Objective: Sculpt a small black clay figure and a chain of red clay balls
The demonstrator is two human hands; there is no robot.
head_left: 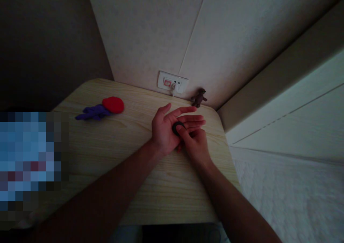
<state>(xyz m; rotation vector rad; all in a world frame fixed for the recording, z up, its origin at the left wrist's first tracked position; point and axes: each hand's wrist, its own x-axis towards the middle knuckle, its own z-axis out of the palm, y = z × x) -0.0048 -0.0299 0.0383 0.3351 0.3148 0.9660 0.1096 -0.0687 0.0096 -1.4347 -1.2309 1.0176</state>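
My left hand (169, 126) is held palm up above the table, its fingers stretched out. In its palm lies a small, dark, flattened round piece of what looks like modelling clay (176, 129). My right hand (197, 142) presses its thumb onto this piece, with its other fingers curled at the edge of the left hand. A small red bit (179, 149) shows below the hands, mostly hidden. Behind the fingertips, a small brown bear-like figure (199, 97) stands upright close to the wall.
A flat red lump (113, 105) touches an uneven purple lump (94, 112) on the left of the wooden table (129, 139). A wall socket (172, 82) with a white plug is at the back. A blurred-out screen covers the left edge; white quilted bedding (290, 196) lies right.
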